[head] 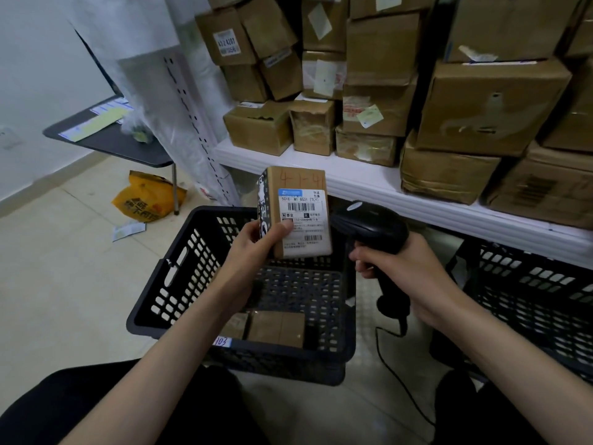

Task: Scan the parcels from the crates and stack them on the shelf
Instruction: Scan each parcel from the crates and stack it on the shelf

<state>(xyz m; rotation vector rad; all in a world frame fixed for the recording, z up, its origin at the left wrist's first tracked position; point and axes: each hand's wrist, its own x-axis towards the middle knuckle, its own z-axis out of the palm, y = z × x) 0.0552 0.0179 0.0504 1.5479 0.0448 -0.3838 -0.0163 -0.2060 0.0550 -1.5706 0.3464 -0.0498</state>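
Two bare forearms reach out over dark trousers, and between them stands the black crate [179,277] on the floor, with a few brown parcels [276,329] left at its bottom. The left hand [256,242] holds a small parcel [296,210] upright above the crate — fingers curled around its side, thumb pressed on the lower corner of the white label [303,220]. The right hand [394,264] is closed around the handle of a black scanner [369,226], whose head is just beside the parcel's right edge. To scan well, I think the person should turn the scanner's window toward the long barcode, draw it a little away, and keep the thumb off the printed lines. Behind, the white shelf [369,184] already carries many cardboard boxes [481,107] — a second crate [529,284] waits under it.
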